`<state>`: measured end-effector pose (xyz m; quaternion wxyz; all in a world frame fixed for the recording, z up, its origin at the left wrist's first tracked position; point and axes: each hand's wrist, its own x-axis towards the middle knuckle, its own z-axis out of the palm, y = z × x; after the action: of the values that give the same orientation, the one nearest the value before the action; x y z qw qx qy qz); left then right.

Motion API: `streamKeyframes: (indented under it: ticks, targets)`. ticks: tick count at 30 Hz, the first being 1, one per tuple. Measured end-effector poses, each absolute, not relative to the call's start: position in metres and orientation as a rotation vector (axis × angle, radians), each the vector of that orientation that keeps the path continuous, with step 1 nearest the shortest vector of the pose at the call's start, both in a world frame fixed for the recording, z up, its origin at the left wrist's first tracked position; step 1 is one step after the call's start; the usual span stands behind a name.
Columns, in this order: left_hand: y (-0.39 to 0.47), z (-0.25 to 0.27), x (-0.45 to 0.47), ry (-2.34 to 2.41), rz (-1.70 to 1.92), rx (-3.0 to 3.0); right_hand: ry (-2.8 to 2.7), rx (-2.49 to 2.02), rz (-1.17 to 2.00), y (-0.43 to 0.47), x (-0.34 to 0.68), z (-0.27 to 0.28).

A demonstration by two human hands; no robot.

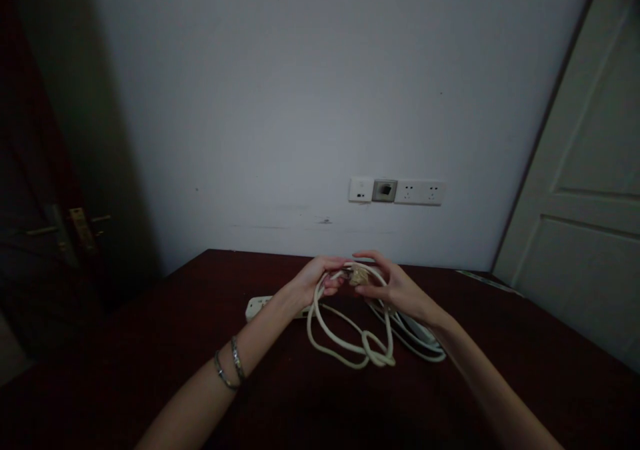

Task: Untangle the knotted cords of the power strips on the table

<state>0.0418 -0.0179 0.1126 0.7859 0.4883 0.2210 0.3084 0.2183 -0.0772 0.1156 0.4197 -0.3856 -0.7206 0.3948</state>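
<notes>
In the middle of the view, my left hand (325,277) is closed around a white power cable (324,335), gathered in loose loops. A beige plug (358,276) sits at the top of the loops, between my two hands, with its prong end toward my left fingers. My right hand (390,285) curves around the plug from the right, index finger above and thumb below, held apart. Whether its hidden fingers touch the plug is unclear. The loops hang toward me and cross in a small twist. Behind my left wrist lies a white power strip (256,305), partly covered.
The dark red table (200,317) reaches the wall. A second coiled white cable (425,353) and a pale object lie behind my right wrist. Wall sockets (419,193) sit above the table. A pale door (590,170) stands right, a dark door with a handle (83,229) left.
</notes>
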Motion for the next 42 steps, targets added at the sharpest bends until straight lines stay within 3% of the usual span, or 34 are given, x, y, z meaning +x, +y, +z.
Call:
streamKeyframes:
  ticks: [3,7,9,17,26,31,42]
  targets:
    - [-0.017,0.11,0.042,0.488,0.725,1.012,-1.897,-1.002,0.614,-0.076,0.212,0.112]
    - [-0.018,0.108,0.042,0.515,0.769,1.063,-1.956,-1.054,-0.128,-0.078,0.209,0.109]
    - [-0.018,0.104,0.042,0.55,0.81,1.138,-1.976,-1.028,-0.264,-0.08,0.209,0.11]
    - [-0.012,0.072,0.047,0.9,0.914,1.596,-1.572,-0.706,0.467,-0.083,0.205,0.139]
    - [-0.028,0.071,0.02,0.731,0.973,1.636,-1.037,-0.633,0.435,-0.06,0.244,0.186]
    - [-0.05,0.074,0.009,0.665,0.947,1.68,-0.876,-0.71,0.577,-0.031,0.275,0.181]
    - [-0.087,0.072,0.0,0.753,0.853,1.56,-0.636,-0.931,0.585,0.026,0.361,0.156]
